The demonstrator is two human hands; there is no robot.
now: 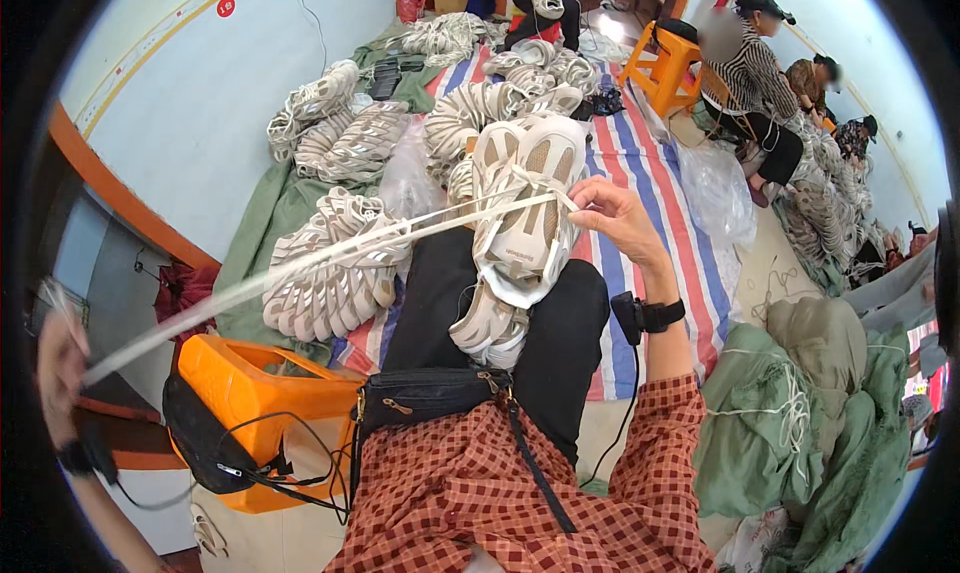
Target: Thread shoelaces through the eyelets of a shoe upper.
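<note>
A beige and white sneaker (528, 228) lies on my lap with its toe pointing away, on top of other sneakers (488, 328) of the same kind. From its eyelets a pale shoelace (290, 271) runs taut in two strands to the far left. My left hand (64, 363), slightly blurred, is closed on that end, with loose lace showing above the fist. At the right side of the sneaker, my right hand (618, 218) pinches the lace between thumb and fingertips near the top eyelets. Both wrists wear black bands.
Rows of similar sneakers (335, 268) lie on the striped sheet (650, 213) and green cloth ahead. An orange stool (235, 393) with a black bag stands at my left. Green sacks (755, 423) lie at right. Several people sit farther off, one beside another orange stool (660, 68).
</note>
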